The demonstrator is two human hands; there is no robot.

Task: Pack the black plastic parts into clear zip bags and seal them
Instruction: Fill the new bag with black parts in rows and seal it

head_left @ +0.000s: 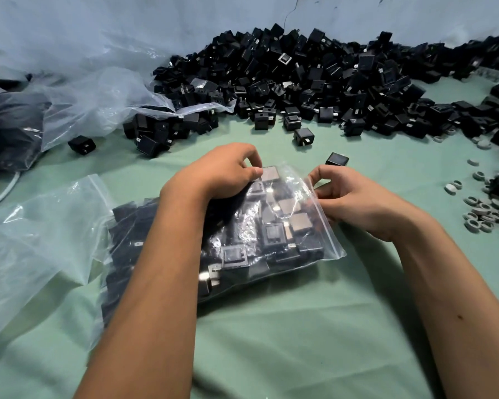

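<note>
Two hands (pixel 225 171) on unlabelled zip bag (pixel 271 234)

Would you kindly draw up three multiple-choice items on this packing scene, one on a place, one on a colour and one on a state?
1. Where does the big pile of black parts lie?
A. beyond the hands
B. inside a box
C. on the floor

2. What colour is the table cover?
A. red
B. pale green
C. yellow

3. What is the left hand doing?
A. lying flat
B. pinching the filled zip bag at its top edge
C. holding a ring

Answers: 1 A, the heap spreads along the far side; 2 B, the cloth is green throughout; 3 B, thumb and fingers meet on the bag's edge, as do the right hand's.
</note>
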